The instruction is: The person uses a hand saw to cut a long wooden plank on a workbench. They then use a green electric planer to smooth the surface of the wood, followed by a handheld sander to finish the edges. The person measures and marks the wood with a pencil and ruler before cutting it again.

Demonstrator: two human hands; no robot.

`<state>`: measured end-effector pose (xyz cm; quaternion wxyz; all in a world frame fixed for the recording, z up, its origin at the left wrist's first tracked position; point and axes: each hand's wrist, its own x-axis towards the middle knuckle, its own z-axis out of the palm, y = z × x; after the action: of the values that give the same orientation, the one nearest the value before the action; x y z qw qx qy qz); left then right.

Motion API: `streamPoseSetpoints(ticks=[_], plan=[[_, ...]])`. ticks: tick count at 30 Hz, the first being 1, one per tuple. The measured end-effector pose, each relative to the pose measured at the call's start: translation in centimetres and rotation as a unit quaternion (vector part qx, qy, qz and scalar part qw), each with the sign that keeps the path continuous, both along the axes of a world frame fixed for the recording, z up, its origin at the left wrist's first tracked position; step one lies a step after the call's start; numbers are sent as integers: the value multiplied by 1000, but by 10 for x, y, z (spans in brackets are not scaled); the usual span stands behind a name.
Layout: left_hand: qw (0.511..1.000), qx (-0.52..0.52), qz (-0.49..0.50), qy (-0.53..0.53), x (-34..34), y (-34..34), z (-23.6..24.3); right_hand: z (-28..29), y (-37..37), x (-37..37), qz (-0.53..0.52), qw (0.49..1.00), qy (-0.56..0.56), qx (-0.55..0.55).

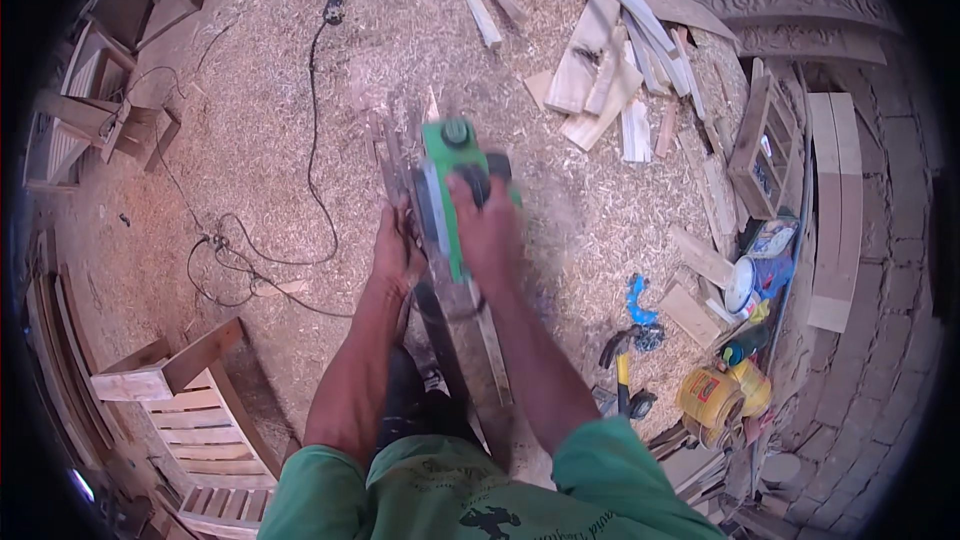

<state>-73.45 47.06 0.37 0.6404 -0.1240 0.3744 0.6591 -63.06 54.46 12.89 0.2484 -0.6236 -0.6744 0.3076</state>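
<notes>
Electric planer (452,180): I note a glossy green plastic body with a black grip. Strip (490,335) beneath it: raw, pale wood. Floor (270,90): rough, matt wood shavings throughout. Chair frame (195,410): I log unfinished slatted wood. Cans (722,395): shiny yellow metal.

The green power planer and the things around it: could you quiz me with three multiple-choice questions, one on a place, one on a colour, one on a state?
1. Where does the claw hammer lie?
A. On the slatted chair
B. On the shavings, right of the person
C. On the brick wall

2. What colour is the planer's body?
A. Green
B. Red
C. Yellow

3. How is the right hand placed?
A. Hanging free
B. Flat on the floor
C. Closed in a grip on the planer

Answers: 1 B, it lies near the yellow cans; 2 A, green housing shows clearly; 3 C, its fingers wrap the handle, while the left hand steadies the narrow wooden strip.
</notes>
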Motion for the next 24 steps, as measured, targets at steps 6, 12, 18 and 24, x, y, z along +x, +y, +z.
streamPoseSetpoints(ticks=[6,12,18,24], plan=[[995,-12,-57,76,11,2,-13,4,83,-36,14,999,21,24],[752,-155,-50,639,37,-20,-24,33,-32,87,-24,978,120,-169],[475,-135,-171,853,126,-42,0,89,-236,246,-191,948,118,-226],[495,-98,-149,850,118,-68,-12,94,-407,347,-340,921,93,-165]])
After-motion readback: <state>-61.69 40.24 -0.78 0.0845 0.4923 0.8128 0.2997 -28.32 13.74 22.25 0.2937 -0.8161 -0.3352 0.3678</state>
